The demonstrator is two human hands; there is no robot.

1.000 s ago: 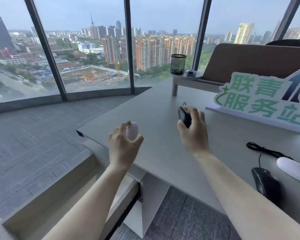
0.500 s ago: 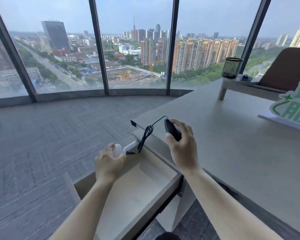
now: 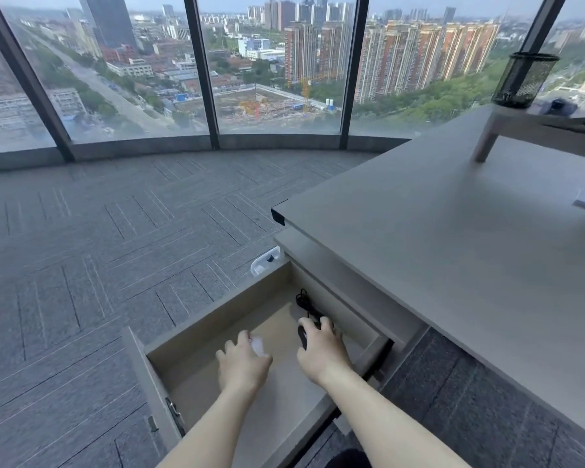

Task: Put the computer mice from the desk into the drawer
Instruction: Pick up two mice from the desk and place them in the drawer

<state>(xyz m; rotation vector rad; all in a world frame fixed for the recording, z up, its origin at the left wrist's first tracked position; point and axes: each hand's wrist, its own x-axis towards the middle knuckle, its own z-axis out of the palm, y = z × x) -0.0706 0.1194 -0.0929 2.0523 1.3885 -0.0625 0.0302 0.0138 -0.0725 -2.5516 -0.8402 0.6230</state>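
Observation:
The wooden drawer (image 3: 217, 315) under the grey desk (image 3: 453, 248) stands pulled out. Both my hands are down inside it. My left hand (image 3: 244, 364) is closed over a white mouse (image 3: 258, 346), of which only a pale edge shows past my fingers. My right hand (image 3: 321, 349) grips a black wired mouse (image 3: 302, 336) near the drawer's back right. Its black cable (image 3: 304, 300) lies coiled on the drawer floor toward the back wall. Whether either mouse rests on the drawer bottom I cannot tell.
A small raised shelf (image 3: 527, 121) stands on the desk's far right and carries a black mesh pen cup (image 3: 524, 79). A white socket piece (image 3: 265, 261) sits on the floor by the drawer's far corner. Grey carpet tiles (image 3: 98, 248) run left to the curved window wall (image 3: 200, 72).
Both hands dropped from above the drawer's edge down into the drawer with their mice. My view swung left and down, so the green sign has left the frame.

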